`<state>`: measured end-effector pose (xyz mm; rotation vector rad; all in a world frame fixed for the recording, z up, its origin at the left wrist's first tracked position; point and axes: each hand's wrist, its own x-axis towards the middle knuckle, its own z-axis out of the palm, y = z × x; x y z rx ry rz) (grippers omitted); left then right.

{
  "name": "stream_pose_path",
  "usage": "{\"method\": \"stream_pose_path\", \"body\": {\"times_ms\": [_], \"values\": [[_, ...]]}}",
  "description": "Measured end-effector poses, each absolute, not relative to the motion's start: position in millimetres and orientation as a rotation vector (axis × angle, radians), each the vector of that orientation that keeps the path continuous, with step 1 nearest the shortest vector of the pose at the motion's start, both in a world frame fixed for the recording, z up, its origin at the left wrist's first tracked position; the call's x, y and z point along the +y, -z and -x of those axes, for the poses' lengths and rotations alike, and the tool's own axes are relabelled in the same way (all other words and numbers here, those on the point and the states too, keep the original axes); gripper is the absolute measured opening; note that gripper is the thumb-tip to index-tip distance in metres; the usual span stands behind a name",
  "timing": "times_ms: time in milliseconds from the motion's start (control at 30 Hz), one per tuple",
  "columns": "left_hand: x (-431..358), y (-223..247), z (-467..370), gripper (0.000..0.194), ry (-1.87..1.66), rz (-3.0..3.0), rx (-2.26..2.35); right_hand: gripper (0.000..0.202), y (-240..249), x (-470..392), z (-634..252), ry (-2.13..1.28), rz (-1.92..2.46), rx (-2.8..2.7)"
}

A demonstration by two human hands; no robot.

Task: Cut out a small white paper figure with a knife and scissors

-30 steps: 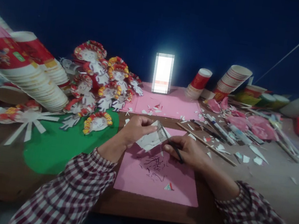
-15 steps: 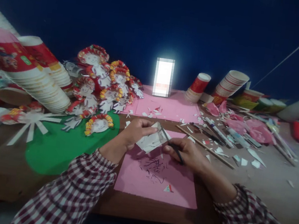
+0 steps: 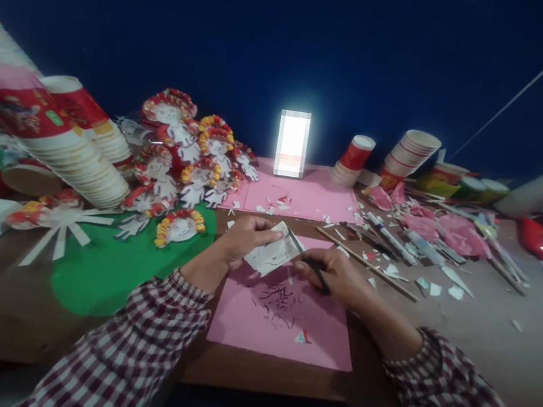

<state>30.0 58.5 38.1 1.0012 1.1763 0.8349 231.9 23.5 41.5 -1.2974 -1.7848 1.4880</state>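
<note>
Between thumb and fingers, my left hand pinches a piece of white paper with dark drawn lines. My right hand is closed round a dark cutting tool, which looks like scissors; its blade lies along the right edge of the paper. Both hands are above a pink sheet marked with black strokes, where a small white, red and green scrap lies near the front.
Paper-doll cutouts lie around a green sheet. Leaning cup stacks rise at the left, with more cups at the back right. A wooden stick, pens and paper scraps are on the right.
The whole view has shifted slightly. Both hands keep their holds on the paper and the cutting tool, with little visible movement between them.
</note>
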Motion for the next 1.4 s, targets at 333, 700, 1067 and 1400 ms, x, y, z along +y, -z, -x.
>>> {"method": "stream_pose_path", "body": {"times_ms": [333,700,1067,1400], "values": [[61.6,-38.2,-25.9,0.032,-0.891,-0.908,1.111,0.043,-45.1,30.4,-244.1,-1.691,1.155,-1.685],[54.1,-43.0,-29.1,0.021,-0.733,-1.076,1.086,0.044,-24.7,37.3,-235.9,-1.542,1.049,-1.313],[51.3,-40.9,-31.8,0.019,-0.658,-1.134,1.036,0.044,-30.0,33.9,-237.8,-1.658,1.043,-1.279],[51.2,-39.0,-34.6,0.03,-0.683,-1.102,1.032,0.043,-31.3,33.4,-233.1,-1.616,1.137,-1.331]]}}
